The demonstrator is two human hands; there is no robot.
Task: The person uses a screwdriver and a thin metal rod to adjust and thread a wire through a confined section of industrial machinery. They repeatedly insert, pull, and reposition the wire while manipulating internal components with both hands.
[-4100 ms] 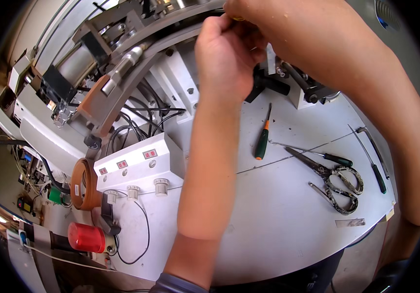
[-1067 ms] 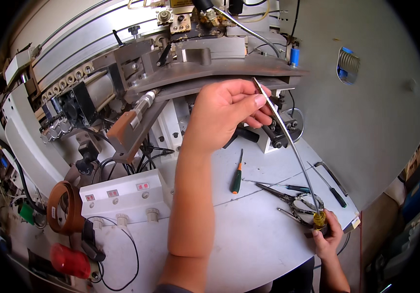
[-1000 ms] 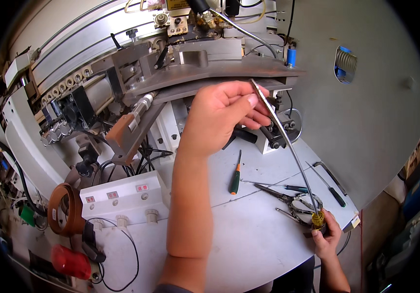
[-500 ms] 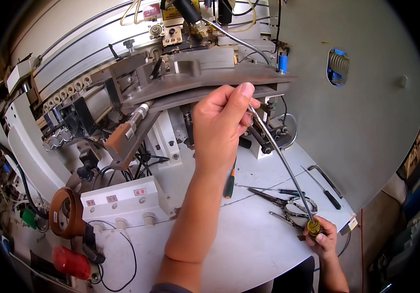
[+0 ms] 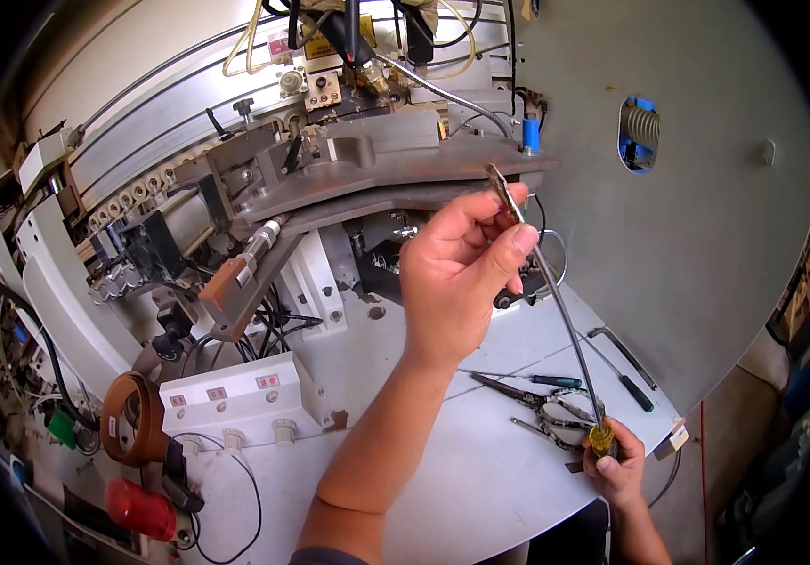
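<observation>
screwdriver (image 5: 575, 340): left hand (image 5: 457, 278) pinched near tip (image 5: 496, 177), right hand (image 5: 623, 471) clamped on handle (image 5: 603, 440); likely tip handling, next move needed steady grip.

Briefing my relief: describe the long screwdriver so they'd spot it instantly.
At the right edge of the white tabletop is the right hand. From it, the long screwdriver slants up to the left hand. Its yellow handle differs from the nearby green-handled tools.

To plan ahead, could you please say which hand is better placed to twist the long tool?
Probably the right hand: it holds the yellow handle, while the left hand holds the shaft.
</observation>
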